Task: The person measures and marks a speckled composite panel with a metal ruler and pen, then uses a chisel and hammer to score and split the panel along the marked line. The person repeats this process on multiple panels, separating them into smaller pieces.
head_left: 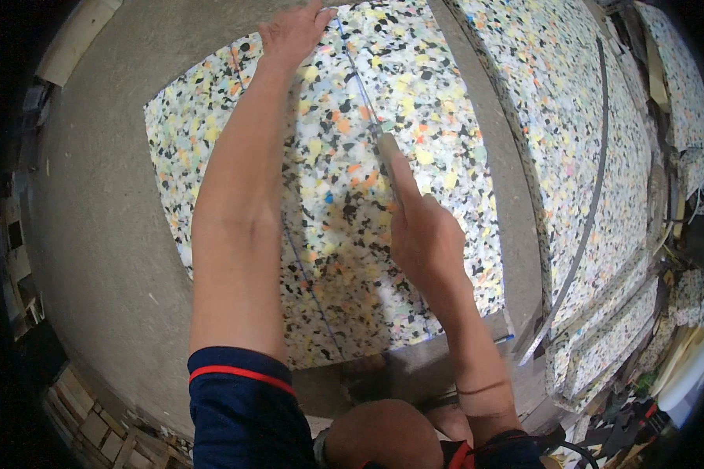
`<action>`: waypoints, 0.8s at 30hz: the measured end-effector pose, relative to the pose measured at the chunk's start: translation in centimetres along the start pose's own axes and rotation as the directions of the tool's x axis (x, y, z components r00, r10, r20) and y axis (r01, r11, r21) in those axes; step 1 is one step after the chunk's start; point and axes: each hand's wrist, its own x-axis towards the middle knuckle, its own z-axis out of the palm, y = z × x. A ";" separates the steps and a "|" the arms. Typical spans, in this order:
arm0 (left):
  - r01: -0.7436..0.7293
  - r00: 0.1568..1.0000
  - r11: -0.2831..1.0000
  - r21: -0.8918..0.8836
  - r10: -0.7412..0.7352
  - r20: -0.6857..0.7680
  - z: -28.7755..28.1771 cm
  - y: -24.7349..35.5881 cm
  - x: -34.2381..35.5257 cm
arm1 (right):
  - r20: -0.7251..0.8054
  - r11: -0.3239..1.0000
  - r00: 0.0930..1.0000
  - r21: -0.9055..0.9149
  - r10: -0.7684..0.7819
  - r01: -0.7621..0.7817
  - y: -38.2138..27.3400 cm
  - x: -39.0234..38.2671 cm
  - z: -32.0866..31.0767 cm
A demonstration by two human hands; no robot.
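Note:
A large foam sheet (344, 172), speckled white, yellow, black and orange, lies flat before me with blue lines drawn across it. My right hand (428, 234) is closed around the pale handle of a knife (388, 148), index finger stretched along it. The thin blade points away from me, along a blue line toward the far edge. My left hand (293, 35) reaches to that far edge and presses on the foam beside the line's end, fingers apart. Its fingertips are partly cut off by the frame. Near the sheet's closest right corner lies a blue pen (505, 339).
More speckled foam sheets (571, 141) are stacked on the right, with a long dark strip (602, 133) lying across them. Foam offcuts (688, 301) and clutter fill the far right. Wooden pieces (94, 426) lie at lower left on the grey concrete floor (102, 203).

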 end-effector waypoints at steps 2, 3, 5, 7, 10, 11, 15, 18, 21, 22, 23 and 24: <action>0.106 0.994 0.989 -0.104 -0.106 0.004 -0.1 0.6 0.3 | -0.149 0.994 0.984 0.033 -0.097 0.103 1.7 -1.1 1.4; 0.152 0.988 0.977 -0.152 -0.154 -0.002 -0.5 0.8 1.0 | -0.120 0.996 0.989 0.029 -0.082 0.086 1.5 -0.3 1.4; 0.121 0.990 0.986 -0.114 -0.111 0.092 -1.7 1.8 1.3 | -0.052 1.000 0.998 0.005 -0.026 0.026 0.7 2.3 1.4; 0.104 0.988 0.991 -0.087 -0.093 0.126 -2.9 2.5 1.2 | -0.274 0.973 0.934 -0.077 -0.230 0.217 1.5 5.4 3.2; 0.116 0.990 0.990 -0.075 -0.109 0.092 -3.6 3.0 0.8 | -0.340 0.950 0.887 -0.110 -0.313 0.293 2.2 5.7 4.1; 0.121 0.990 0.990 -0.075 -0.114 0.089 -3.6 3.0 0.8 | -0.323 0.953 0.896 -0.098 -0.304 0.288 2.4 5.3 4.1; 0.175 0.980 0.981 -0.088 -0.164 0.115 -2.7 1.8 0.3 | 0.043 1.000 0.999 -0.020 0.013 -0.012 -0.5 1.0 -0.6; 0.134 0.991 0.983 -0.125 -0.135 0.003 -2.7 2.3 0.1 | -0.020 0.999 0.999 0.012 -0.032 0.032 0.5 0.2 0.0; 0.069 0.997 0.981 -0.181 -0.071 -0.006 -2.5 2.3 0.6 | -0.097 0.992 0.988 0.006 -0.123 0.124 1.4 3.7 1.2; 0.057 0.998 0.980 -0.189 -0.061 -0.012 -2.7 2.6 0.8 | -0.228 0.974 0.947 -0.016 -0.225 0.227 2.5 5.0 2.8; 0.051 0.998 0.981 -0.189 -0.055 -0.013 -2.8 2.4 0.7 | -0.346 0.943 0.881 -0.046 -0.324 0.329 3.0 5.7 3.8; 0.052 0.998 0.982 -0.182 -0.055 -0.011 -3.0 1.9 0.4 | -0.223 0.972 0.947 -0.048 -0.233 0.228 2.3 5.3 3.4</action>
